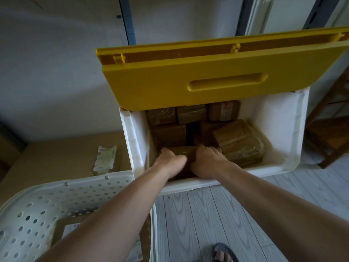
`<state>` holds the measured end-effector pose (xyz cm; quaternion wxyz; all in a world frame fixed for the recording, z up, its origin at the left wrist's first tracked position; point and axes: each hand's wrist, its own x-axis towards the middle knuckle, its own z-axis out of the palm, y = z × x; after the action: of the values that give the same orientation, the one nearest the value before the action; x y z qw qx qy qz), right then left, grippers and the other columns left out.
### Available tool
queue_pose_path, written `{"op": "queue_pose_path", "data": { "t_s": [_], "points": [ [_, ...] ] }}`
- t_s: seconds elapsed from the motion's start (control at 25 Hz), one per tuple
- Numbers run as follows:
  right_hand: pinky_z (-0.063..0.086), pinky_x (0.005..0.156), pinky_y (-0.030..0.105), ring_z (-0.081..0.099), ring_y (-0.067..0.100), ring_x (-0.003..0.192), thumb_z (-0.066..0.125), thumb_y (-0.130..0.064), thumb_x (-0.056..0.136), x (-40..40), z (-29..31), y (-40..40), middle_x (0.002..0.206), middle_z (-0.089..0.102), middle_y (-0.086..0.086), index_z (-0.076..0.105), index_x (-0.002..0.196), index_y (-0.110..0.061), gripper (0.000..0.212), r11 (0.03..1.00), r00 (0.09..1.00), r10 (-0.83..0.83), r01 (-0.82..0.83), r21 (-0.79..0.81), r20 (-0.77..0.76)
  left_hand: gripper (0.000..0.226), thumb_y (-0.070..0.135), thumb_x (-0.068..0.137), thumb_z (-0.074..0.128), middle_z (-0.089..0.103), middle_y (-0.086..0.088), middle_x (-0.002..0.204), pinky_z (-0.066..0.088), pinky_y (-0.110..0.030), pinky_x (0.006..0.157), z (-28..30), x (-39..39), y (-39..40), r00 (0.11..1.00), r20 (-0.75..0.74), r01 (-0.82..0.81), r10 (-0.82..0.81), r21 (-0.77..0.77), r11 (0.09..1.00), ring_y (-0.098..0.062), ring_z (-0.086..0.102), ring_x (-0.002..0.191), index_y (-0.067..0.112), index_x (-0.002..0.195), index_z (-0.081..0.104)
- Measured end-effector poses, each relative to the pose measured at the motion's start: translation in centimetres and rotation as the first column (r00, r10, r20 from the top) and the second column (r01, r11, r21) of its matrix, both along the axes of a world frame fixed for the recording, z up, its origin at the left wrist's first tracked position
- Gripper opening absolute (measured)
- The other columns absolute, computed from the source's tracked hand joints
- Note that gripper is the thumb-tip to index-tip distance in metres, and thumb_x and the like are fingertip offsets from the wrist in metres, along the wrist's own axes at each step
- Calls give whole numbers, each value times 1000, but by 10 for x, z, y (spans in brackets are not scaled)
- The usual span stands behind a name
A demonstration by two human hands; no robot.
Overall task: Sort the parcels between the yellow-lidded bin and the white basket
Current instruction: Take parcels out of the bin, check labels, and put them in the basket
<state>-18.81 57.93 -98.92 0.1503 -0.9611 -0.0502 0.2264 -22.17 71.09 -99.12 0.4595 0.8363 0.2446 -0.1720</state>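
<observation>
The white bin (283,133) stands open ahead, its yellow lid (198,76) raised at the back. Several brown taped parcels (239,140) lie inside it. Both my hands reach into the bin's near left corner. My left hand (170,159) and my right hand (207,161) grip one brown parcel (186,151) from either side, fingers curled over its top. The white perforated basket (37,210) sits at lower left, with a labelled parcel (69,231) in it, partly hidden by my left arm.
A large cardboard box (56,156) with a labelled parcel (105,157) on it stands left of the bin. A wooden rack (330,129) is at the right. Pale plank floor (198,224) lies below, with a sandalled foot (222,252) at the bottom edge.
</observation>
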Motion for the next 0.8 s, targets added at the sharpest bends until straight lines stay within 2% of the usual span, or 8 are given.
{"op": "queue_pose_path", "data": {
  "t_s": [0.12, 0.2, 0.28, 0.36, 0.48, 0.6, 0.8],
  "points": [
    [40, 106, 43, 42, 36, 134, 59, -36, 93, -1, 3, 2, 140, 51, 16, 45, 142, -10, 57, 1000, 1000, 4, -4, -18, 22, 89, 45, 62, 55, 60, -13, 131, 50, -44, 104, -5, 1, -1, 1000, 8, -12, 12, -19, 1000, -34, 59, 118, 15, 144, 41],
    [49, 92, 39, 55, 32, 121, 63, -33, 89, -1, 9, -4, 126, 61, 11, 56, 130, -15, 45, 999, 993, 15, -19, 28, 120, 86, 48, 61, 57, 62, -11, 128, 51, -44, 103, -7, 0, -1, 1000, 29, -5, 6, -29, 1000, -33, 60, 115, 18, 141, 44],
    [48, 80, 34, 59, 29, 114, 67, -32, 86, -1, 16, -14, 120, 64, 7, 59, 127, -21, 42, 996, 964, -21, -3, 90, 267, 77, 52, 69, 64, 64, -9, 128, 51, -40, 101, -6, -2, 0, 999, 48, -1, 3, -51, 999, -32, 61, 114, 18, 137, 47],
    [47, 88, 38, 51, 31, 123, 70, -33, 84, 4, 21, -30, 130, 58, 7, 56, 133, -25, 52, 997, 915, -50, 26, 67, 400, 63, 40, 88, 65, 59, -9, 133, 47, -37, 100, -3, -4, -2, 998, 55, -4, 8, -60, 998, -32, 57, 121, 16, 141, 42],
    [35, 105, 51, 34, 40, 133, 76, -52, 77, 13, 19, -55, 142, 40, 14, 41, 143, -28, 78, 979, 902, -60, 136, -149, 428, 57, 33, 93, 59, 54, -9, 136, 45, -39, 101, 0, -8, -4, 998, 58, -6, 9, -53, 999, -31, 53, 123, 16, 144, 39],
    [34, 103, 55, 31, 40, 133, 80, -60, 69, 19, 14, -67, 143, 31, 17, 29, 146, -29, 98, 947, 913, -121, 223, -230, 389, 56, 36, 89, 59, 56, -6, 127, 47, -46, 104, 1, -11, -5, 997, 78, 20, -16, -48, 999, -29, 54, 117, 19, 140, 41],
    [38, 96, 52, 35, 39, 126, 83, -61, 67, 20, 12, -64, 136, 35, 18, 27, 146, -30, 102, 942, 907, -131, 239, -233, 401, 57, 36, 86, 60, 57, -1, 126, 48, -45, 104, 3, -20, -3, 983, 168, 76, -71, -27, 997, -23, 56, 115, 24, 141, 45]
  ]
}}
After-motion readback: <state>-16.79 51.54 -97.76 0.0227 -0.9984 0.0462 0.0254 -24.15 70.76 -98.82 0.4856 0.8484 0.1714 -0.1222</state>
